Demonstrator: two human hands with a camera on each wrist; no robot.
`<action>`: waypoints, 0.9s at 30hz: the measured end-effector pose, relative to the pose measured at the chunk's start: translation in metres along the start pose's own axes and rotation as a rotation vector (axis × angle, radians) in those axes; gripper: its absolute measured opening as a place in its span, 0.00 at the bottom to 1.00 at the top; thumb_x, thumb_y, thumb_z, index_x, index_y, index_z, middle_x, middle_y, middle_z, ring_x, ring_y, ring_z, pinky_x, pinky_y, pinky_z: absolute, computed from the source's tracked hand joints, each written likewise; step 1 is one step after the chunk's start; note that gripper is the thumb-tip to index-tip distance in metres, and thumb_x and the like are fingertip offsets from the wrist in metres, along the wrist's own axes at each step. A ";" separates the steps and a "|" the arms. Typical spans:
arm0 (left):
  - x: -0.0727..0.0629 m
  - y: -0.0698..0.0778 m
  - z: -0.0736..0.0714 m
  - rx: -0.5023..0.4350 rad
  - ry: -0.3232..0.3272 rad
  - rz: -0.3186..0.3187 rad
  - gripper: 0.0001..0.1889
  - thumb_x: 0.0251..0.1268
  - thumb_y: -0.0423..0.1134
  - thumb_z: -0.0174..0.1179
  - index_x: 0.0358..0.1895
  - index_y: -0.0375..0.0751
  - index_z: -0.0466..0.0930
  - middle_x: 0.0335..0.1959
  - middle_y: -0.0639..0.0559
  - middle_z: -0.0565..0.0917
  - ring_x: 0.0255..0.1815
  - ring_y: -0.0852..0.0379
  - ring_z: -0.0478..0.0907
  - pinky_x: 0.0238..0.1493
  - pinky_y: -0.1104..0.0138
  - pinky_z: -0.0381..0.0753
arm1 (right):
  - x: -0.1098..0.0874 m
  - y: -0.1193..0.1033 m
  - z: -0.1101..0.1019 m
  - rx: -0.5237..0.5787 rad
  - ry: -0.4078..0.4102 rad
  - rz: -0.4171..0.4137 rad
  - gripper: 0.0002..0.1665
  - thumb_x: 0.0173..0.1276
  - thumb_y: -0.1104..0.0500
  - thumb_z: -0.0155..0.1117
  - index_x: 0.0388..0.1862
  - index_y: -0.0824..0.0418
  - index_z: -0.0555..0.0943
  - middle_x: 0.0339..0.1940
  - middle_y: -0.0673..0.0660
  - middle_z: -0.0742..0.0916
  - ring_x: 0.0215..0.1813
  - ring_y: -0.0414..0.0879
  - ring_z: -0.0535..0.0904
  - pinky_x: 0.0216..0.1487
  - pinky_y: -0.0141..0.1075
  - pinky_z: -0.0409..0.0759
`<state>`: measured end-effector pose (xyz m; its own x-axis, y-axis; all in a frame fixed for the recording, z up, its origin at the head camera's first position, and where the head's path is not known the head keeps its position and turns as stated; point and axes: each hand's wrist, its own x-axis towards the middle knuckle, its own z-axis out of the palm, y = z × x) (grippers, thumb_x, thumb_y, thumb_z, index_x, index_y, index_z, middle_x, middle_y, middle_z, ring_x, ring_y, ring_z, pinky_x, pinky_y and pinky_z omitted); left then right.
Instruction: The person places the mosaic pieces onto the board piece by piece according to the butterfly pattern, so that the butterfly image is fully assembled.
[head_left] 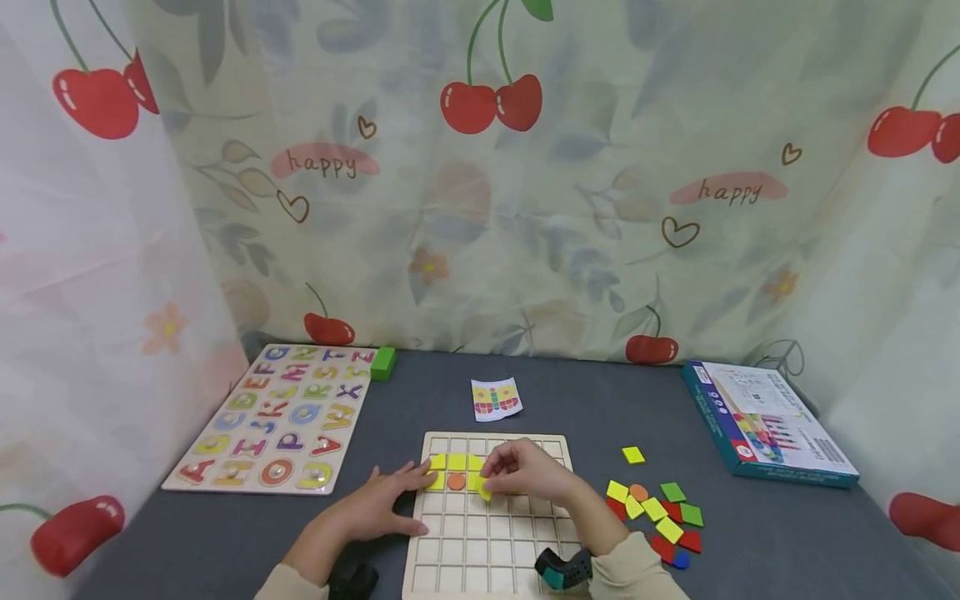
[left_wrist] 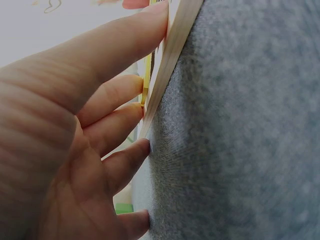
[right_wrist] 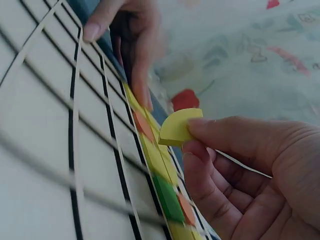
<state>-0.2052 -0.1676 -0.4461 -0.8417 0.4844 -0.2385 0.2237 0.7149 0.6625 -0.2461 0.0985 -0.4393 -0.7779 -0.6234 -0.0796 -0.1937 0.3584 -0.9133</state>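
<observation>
My right hand [head_left: 528, 475] pinches a yellow quarter-round tile [right_wrist: 180, 126] between thumb and index finger, just above the wooden grid board [head_left: 465, 550]. My left hand [head_left: 378, 504] rests at the board's left edge with its fingers spread. In the left wrist view, its thumb lies on the board's rim [left_wrist: 175, 55] and two fingertips touch a yellow tile [left_wrist: 148, 75]. Several yellow tiles [head_left: 457, 462] and an orange round tile [head_left: 456, 481] sit in the upper cells. A green tile [right_wrist: 168, 197] on the board shows in the right wrist view; my right hand hides it in the head view.
Loose yellow, red, green, orange and blue tiles [head_left: 669, 529] lie right of the board. A small pattern card [head_left: 497, 400] lies behind it. At the left are an alphabet puzzle [head_left: 281, 417] and a green block [head_left: 383, 364]; a box [head_left: 772, 421] lies at the right.
</observation>
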 end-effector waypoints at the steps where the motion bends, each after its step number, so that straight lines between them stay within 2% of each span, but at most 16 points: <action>1: 0.000 0.000 0.000 0.004 0.000 -0.001 0.39 0.49 0.54 0.67 0.68 0.48 0.66 0.73 0.48 0.60 0.75 0.40 0.48 0.66 0.32 0.34 | 0.004 -0.002 0.005 0.003 0.002 0.000 0.09 0.59 0.63 0.67 0.36 0.69 0.82 0.29 0.54 0.85 0.27 0.38 0.76 0.30 0.27 0.76; 6: -0.001 -0.001 0.000 0.006 0.006 0.011 0.39 0.50 0.54 0.67 0.67 0.48 0.66 0.72 0.48 0.60 0.75 0.40 0.48 0.65 0.32 0.33 | 0.022 -0.010 0.030 0.007 0.013 0.011 0.07 0.59 0.64 0.66 0.36 0.67 0.84 0.30 0.59 0.87 0.26 0.38 0.78 0.28 0.27 0.76; 12: -0.003 -0.001 0.000 0.007 0.025 0.040 0.39 0.50 0.53 0.67 0.68 0.51 0.66 0.72 0.48 0.61 0.75 0.40 0.49 0.65 0.31 0.34 | 0.034 -0.015 0.050 -0.021 0.029 0.011 0.05 0.59 0.64 0.67 0.32 0.65 0.85 0.26 0.57 0.87 0.24 0.37 0.78 0.27 0.27 0.78; 16: -0.003 -0.001 0.001 0.004 0.030 0.050 0.39 0.50 0.53 0.68 0.68 0.51 0.66 0.72 0.48 0.61 0.75 0.40 0.50 0.64 0.31 0.34 | 0.037 -0.016 0.058 -0.054 0.056 0.032 0.03 0.58 0.63 0.68 0.30 0.63 0.85 0.25 0.52 0.86 0.24 0.38 0.78 0.28 0.28 0.80; 22: -0.002 -0.001 0.001 -0.011 0.024 0.046 0.38 0.50 0.52 0.68 0.68 0.51 0.66 0.72 0.48 0.60 0.75 0.40 0.49 0.64 0.31 0.33 | 0.035 -0.020 0.062 -0.192 0.118 -0.005 0.03 0.56 0.64 0.69 0.28 0.63 0.85 0.23 0.49 0.83 0.23 0.36 0.74 0.25 0.25 0.75; 27: -0.002 -0.002 0.001 -0.010 0.032 0.063 0.38 0.50 0.52 0.68 0.67 0.51 0.67 0.72 0.47 0.60 0.75 0.39 0.49 0.64 0.30 0.33 | 0.033 -0.023 0.063 -0.240 0.119 -0.005 0.02 0.55 0.64 0.70 0.28 0.63 0.85 0.22 0.49 0.83 0.23 0.35 0.73 0.25 0.24 0.72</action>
<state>-0.2033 -0.1693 -0.4481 -0.8417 0.5114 -0.1732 0.2719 0.6786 0.6824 -0.2296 0.0255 -0.4462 -0.8387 -0.5444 -0.0149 -0.3229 0.5190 -0.7914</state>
